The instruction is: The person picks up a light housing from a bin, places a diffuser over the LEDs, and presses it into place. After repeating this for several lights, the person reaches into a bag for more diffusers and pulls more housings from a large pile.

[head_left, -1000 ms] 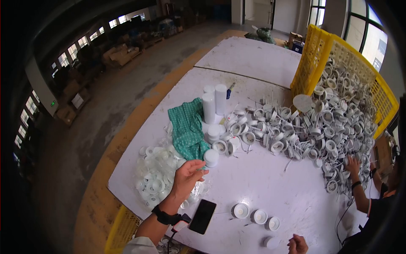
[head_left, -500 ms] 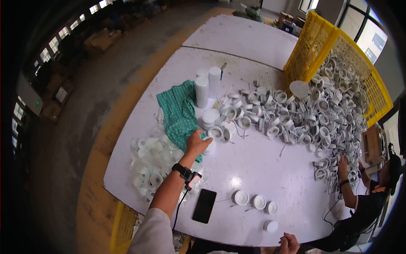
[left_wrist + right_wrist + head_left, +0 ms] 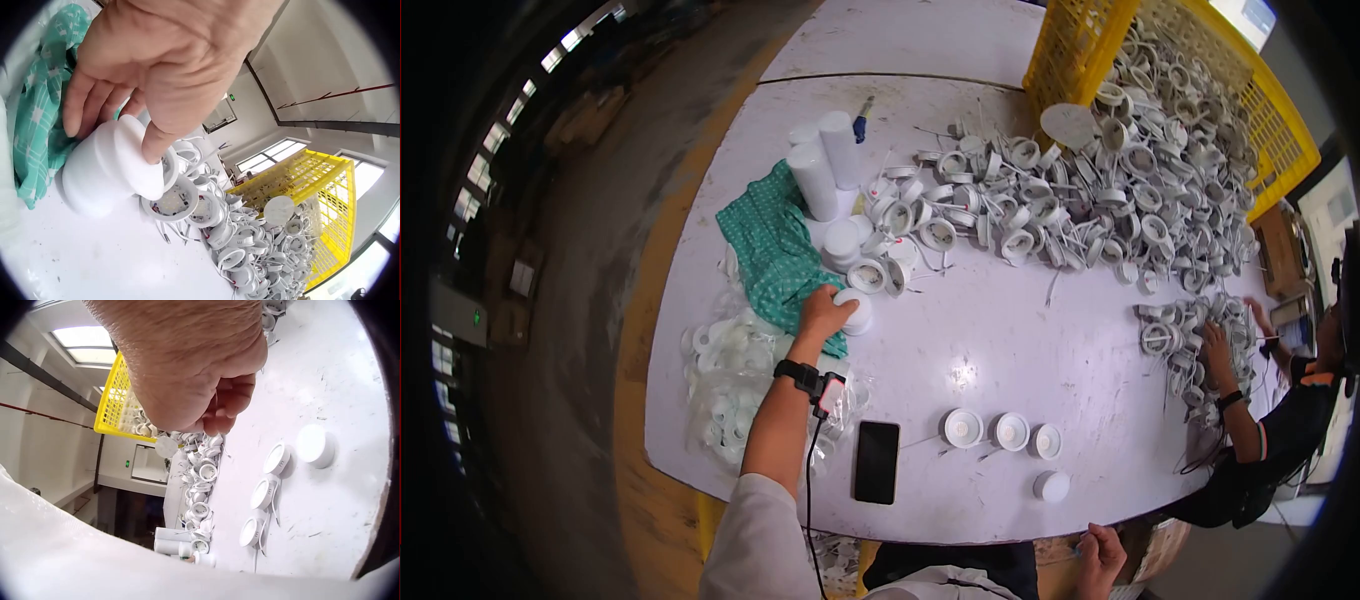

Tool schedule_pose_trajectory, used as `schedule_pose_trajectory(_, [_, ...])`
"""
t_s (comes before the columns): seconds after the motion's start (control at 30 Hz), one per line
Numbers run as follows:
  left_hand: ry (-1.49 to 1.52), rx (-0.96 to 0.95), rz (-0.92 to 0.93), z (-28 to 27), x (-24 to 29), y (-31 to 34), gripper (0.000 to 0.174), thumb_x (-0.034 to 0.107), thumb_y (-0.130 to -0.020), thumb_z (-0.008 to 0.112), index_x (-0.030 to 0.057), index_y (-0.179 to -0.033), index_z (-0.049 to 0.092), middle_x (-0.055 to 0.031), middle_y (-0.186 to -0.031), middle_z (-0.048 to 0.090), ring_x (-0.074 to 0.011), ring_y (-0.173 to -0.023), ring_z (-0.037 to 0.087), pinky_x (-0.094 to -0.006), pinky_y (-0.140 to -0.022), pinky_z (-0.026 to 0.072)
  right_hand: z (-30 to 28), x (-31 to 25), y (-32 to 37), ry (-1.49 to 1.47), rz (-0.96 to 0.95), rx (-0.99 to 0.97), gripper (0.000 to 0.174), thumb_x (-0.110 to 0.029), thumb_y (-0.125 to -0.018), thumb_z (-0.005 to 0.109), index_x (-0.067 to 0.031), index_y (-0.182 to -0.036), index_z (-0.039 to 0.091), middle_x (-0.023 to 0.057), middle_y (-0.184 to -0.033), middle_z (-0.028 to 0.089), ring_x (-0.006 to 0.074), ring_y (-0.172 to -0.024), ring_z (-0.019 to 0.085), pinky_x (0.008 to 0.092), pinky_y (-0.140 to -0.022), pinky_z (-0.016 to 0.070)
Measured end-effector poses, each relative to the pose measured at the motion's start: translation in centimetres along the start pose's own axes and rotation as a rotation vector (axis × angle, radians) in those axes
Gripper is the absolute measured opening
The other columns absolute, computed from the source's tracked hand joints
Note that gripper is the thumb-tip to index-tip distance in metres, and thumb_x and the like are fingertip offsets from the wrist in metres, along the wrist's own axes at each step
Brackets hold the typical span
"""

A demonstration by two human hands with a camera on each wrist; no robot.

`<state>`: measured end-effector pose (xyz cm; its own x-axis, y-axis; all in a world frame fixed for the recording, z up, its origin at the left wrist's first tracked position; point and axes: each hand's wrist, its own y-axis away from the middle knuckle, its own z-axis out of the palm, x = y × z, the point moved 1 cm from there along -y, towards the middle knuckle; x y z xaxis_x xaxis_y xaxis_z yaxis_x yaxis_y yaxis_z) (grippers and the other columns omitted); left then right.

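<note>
My left hand [image 3: 825, 315] pinches the top of a short stack of white round caps [image 3: 856, 318] beside the green cloth [image 3: 775, 255]. The left wrist view shows the thumb on one side of the top cap [image 3: 134, 156] and the fingers on the other, with the stack standing on the table. Off the table's front edge, my right hand [image 3: 1103, 558] hangs loosely curled, with nothing seen in it. Close to it are a white cap [image 3: 1052, 487] and several round lamp housings [image 3: 963, 428] in a row; the right wrist view shows the curled fingers [image 3: 228, 406].
A large heap of wired lamp housings [image 3: 1140, 190] spreads from a yellow crate [image 3: 1090, 45]. White cylinders [image 3: 812, 182] stand behind the cloth. A phone [image 3: 877, 462] and clear bags of white rings [image 3: 735, 385] lie nearer. Another person's hand [image 3: 1218, 350] is at the heap's right.
The left hand has come down from above the cap stack and now grips its top. The head view has tilted down and shifted. The right hand remains low by the table edge.
</note>
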<state>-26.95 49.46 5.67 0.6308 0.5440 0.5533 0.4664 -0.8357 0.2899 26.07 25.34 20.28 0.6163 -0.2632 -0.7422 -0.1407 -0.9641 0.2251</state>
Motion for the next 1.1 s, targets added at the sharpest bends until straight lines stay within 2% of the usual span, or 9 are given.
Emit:
schedule_pose_trajectory(0.17, [0.152,-0.279,-0.053,0.8,-1.9,-1.0,0.053,0.037,-0.074,0.068,-0.002,-0.108,0.059,-0.0201,-0.097,0.065,-0.0314,-0.088,0.064,-0.0374,-0.076,0.0498,0.6,-2.2,0.1,-0.143,0.063,0.064,0.011,-0.002,-0.085,0.055,0.0033,-0.092,0.061,0.0011,-0.074,0.054,0.0075,-0.068,0.05,0.0214,-0.062,0.0399])
schedule_pose_trajectory(0.23, [0.28,-0.298,-0.168,-0.5,-0.7,-0.6,0.045,0.036,-0.078,0.066,0.0,-0.105,0.061,-0.0096,-0.095,0.064,-0.0169,-0.082,0.062,-0.0332,-0.062,0.051,0.7,-1.9,0.2,-0.156,0.09,0.066,0.01,-0.001,-0.085,0.054,0.0031,-0.092,0.061,0.0007,-0.074,0.053,0.0071,-0.067,0.05,0.0208,-0.061,0.0397])
schedule_pose_trajectory(0.3, [0.137,-0.354,-0.131,-1.2,-0.4,-1.4,0.049,0.038,-0.077,0.067,0.0022,-0.108,0.061,-0.0133,-0.099,0.064,-0.0212,-0.087,0.062,-0.0347,-0.071,0.0507,0.9,-1.6,0.4,-0.217,0.116,0.088,0.011,-0.001,-0.086,0.054,0.0029,-0.092,0.061,0.0007,-0.075,0.053,0.0069,-0.067,0.05,0.0206,-0.061,0.0398])
schedule_pose_trajectory(0.37, [-0.19,-0.02,0.104,-2.6,1.7,-0.1,0.065,0.041,-0.07,0.071,-0.0038,-0.114,0.056,-0.0238,-0.106,0.061,-0.0346,-0.101,0.059,-0.0376,-0.087,0.0467,1.0,-0.8,0.6,-0.266,0.143,0.099,0.011,-0.001,-0.086,0.054,0.0028,-0.093,0.062,0.0007,-0.076,0.053,0.0067,-0.066,0.05,0.0203,-0.061,0.0399])
schedule_pose_trajectory(0.43, [-0.172,-0.057,0.144,-3.0,4.4,1.2,0.069,0.042,-0.068,0.072,-0.0034,-0.116,0.054,-0.0235,-0.108,0.06,-0.035,-0.104,0.057,-0.0378,-0.09,0.045,1.2,0.5,0.5,-0.306,0.129,0.123,0.011,0.0,-0.086,0.054,0.0027,-0.094,0.062,0.0009,-0.077,0.053,0.0068,-0.067,0.05,0.0199,-0.061,0.0406])
schedule_pose_trajectory(0.47, [-0.145,-0.092,0.186,-2.9,5.3,1.6,0.073,0.043,-0.065,0.074,-0.003,-0.118,0.053,-0.0233,-0.111,0.059,-0.0354,-0.107,0.055,-0.038,-0.093,0.0432,1.2,1.2,0.4,-0.319,0.116,0.09,0.015,0.006,-0.083,0.055,0.0037,-0.096,0.061,0.0065,-0.082,0.056,0.0088,-0.07,0.055,0.0202,-0.06,0.0421])
schedule_pose_trajectory(0.63, [-0.47,-0.167,0.254,0.0,6.5,2.3,0.086,0.04,-0.055,0.08,0.0003,-0.124,0.047,-0.0204,-0.123,0.05,-0.0325,-0.115,0.048,-0.038,-0.096,0.0417,1.6,-0.3,0.0,-0.214,0.041,0.09,0.012,0.005,-0.082,0.056,0.0043,-0.092,0.062,0.0046,-0.074,0.055,0.0076,-0.065,0.052,0.0199,-0.058,0.0402])
schedule_pose_trajectory(0.8, [-0.453,-0.046,0.409,0.4,4.4,1.5,0.074,0.023,-0.05,0.083,0.0008,-0.113,0.052,-0.0191,-0.111,0.055,-0.034,-0.106,0.052,-0.0396,-0.093,0.0435,1.6,0.2,-0.2,-0.248,0.07,0.089,0.013,0.005,-0.081,0.056,0.005,-0.091,0.063,0.0049,-0.073,0.056,0.0085,-0.064,0.051,0.0211,-0.058,0.0402])
schedule_pose_trajectory(1.1, [-0.424,-0.093,0.379,0.5,3.2,1.2,0.063,0.014,-0.053,0.078,0.0015,-0.11,0.055,-0.0209,-0.106,0.057,-0.0366,-0.101,0.055,-0.0398,-0.088,0.0468,1.6,0.4,-0.5,-0.188,0.05,0.059,0.012,0.003,-0.081,0.057,0.0051,-0.091,0.063,0.0056,-0.074,0.056,0.0091,-0.064,0.052,0.022,-0.058,0.041])
